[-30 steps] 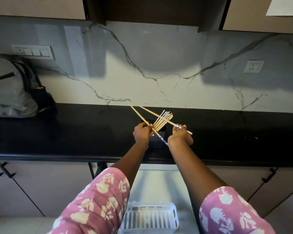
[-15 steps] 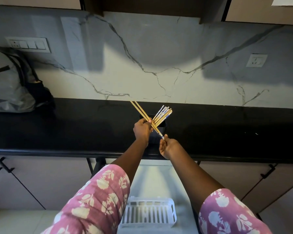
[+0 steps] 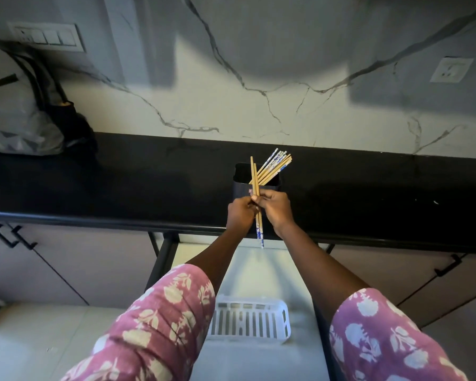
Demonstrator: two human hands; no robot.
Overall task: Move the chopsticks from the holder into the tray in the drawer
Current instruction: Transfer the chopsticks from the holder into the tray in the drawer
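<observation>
A black holder [image 3: 241, 182] stands on the black counter near its front edge, with several wooden chopsticks [image 3: 276, 166] leaning out to the upper right. My left hand [image 3: 239, 214] and my right hand [image 3: 275, 209] meet just in front of the holder. Both pinch a pair of chopsticks [image 3: 256, 182] held almost upright, their blue-patterned ends pointing down past the counter edge. Below, the white slotted tray [image 3: 249, 321] lies in the open drawer [image 3: 297, 273], between my forearms.
A grey backpack [image 3: 19, 105] rests on the counter [image 3: 121, 182] at the far left against the marble wall. Cabinet doors with black handles [image 3: 11, 235] flank the drawer on both sides.
The pair of chopsticks has swung from a leftward slant to nearly upright. My right hand has closed onto it beside my left hand. The camera has tilted down.
</observation>
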